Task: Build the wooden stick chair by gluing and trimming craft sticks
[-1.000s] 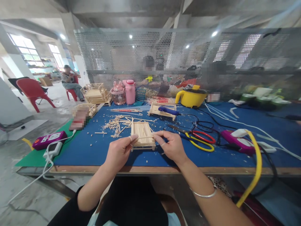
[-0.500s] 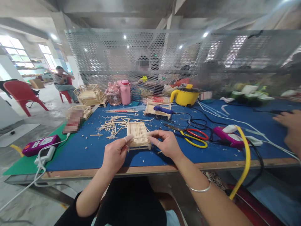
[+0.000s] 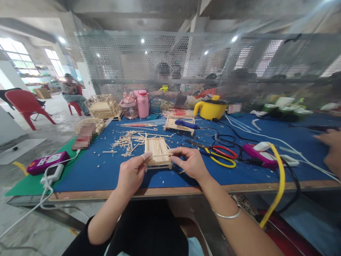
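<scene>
We sit at a long workbench covered in blue felt (image 3: 101, 170), with a perforated metal screen behind it in the upper half of the frame. At the centre of the frame, just above the near edge of the bench, is a small flat panel of pale wooden sticks glued side by side (image 3: 158, 152); it sits low over the felt, and we cannot tell whether its underside touches. We hold it from both sides, which seems to keep it level and square to us. Our left hand (image 3: 131, 174) is pinched shut on the panel's left edge, thumb tip on top. Our right hand (image 3: 190, 164) is closed on the right edge, thumb and forefinger together on the wood, the other fingers curled beneath.

Just beyond the panel, toward the upper left, lies a scatter of loose wooden sticks and offcuts (image 3: 129, 139). To the right, near our right hand, lie scissors with red and yellow handles (image 3: 221, 156), and further right a purple glue gun (image 3: 259, 156) with a yellow hose (image 3: 279, 177). Behind, at upper centre, a blue-handled tool (image 3: 186, 124) rests on another stick frame, near a yellow pot (image 3: 211, 109). Another person's hand (image 3: 331, 149) enters at the right edge.
</scene>
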Demonstrator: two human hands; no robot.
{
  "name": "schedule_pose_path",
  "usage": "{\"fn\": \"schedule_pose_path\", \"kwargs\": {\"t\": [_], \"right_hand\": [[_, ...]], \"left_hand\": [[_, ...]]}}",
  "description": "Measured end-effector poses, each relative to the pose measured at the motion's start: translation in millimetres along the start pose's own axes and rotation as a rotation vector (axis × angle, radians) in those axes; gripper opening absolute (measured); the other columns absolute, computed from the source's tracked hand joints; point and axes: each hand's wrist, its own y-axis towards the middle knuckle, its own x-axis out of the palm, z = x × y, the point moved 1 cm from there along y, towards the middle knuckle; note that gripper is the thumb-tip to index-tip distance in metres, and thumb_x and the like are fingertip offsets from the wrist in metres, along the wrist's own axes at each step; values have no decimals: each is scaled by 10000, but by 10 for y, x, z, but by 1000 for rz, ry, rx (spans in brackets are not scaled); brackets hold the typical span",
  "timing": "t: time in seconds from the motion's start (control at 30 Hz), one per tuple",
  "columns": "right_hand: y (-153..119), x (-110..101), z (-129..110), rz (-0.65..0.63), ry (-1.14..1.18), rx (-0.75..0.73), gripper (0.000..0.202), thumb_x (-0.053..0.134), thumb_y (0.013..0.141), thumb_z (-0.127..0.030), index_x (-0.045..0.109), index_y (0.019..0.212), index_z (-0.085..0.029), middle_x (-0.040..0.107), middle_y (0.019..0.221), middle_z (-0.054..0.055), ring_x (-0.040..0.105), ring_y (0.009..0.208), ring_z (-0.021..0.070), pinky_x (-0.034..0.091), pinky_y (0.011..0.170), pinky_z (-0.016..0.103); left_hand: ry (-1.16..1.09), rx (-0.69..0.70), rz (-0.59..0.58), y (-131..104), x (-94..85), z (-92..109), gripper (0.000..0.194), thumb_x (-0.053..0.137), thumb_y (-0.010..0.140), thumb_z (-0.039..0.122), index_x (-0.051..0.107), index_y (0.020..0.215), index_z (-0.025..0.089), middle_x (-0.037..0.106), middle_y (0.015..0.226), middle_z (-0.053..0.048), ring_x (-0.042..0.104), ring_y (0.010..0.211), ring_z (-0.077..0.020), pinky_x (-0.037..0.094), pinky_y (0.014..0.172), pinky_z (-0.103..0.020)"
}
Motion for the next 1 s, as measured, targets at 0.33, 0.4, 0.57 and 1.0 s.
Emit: {"fn": "schedule_pose_path", "kwargs": {"t": [0.33, 0.4, 0.57, 1.0], "right_hand": [[8, 4, 13, -31, 124, 57, 142, 693, 688, -251, 710, 790, -154, 717, 697, 46, 648, 634, 164, 526, 626, 279], [9, -5, 2, -30, 123, 47, 138, 689, 699, -262, 714, 781, -154, 724, 710, 49, 654, 645, 169, 527, 636, 283], [12, -32, -18, -62, 80, 34, 152, 660, 753, -296, 732, 800, -171, 744, 772, 49, 683, 721, 193, 536, 703, 300], [15, -34, -28, 15, -21, -44, 152, 620, 785, -284, 740, 814, -196, 754, 807, 42, 703, 759, 206, 545, 744, 317]], "left_hand": [[-5, -19, -1, -1, -3, 14, 369, 469, 755, 63, 712, 995, 200, 756, 870, -30, 707, 706, -143, 540, 638, -190], [2, -22, -1, -1, -5, 16, 359, 476, 763, 70, 712, 999, 200, 756, 854, -33, 705, 694, -144, 536, 623, -189], [22, -29, 3, 7, -12, 29, 357, 485, 755, 64, 717, 983, 210, 757, 830, -26, 703, 680, -145, 537, 631, -189], [7, -67, 13, -7, 12, 43, 255, 514, 835, 174, 712, 988, 221, 757, 854, -31, 709, 704, -150, 538, 624, -195]]}}
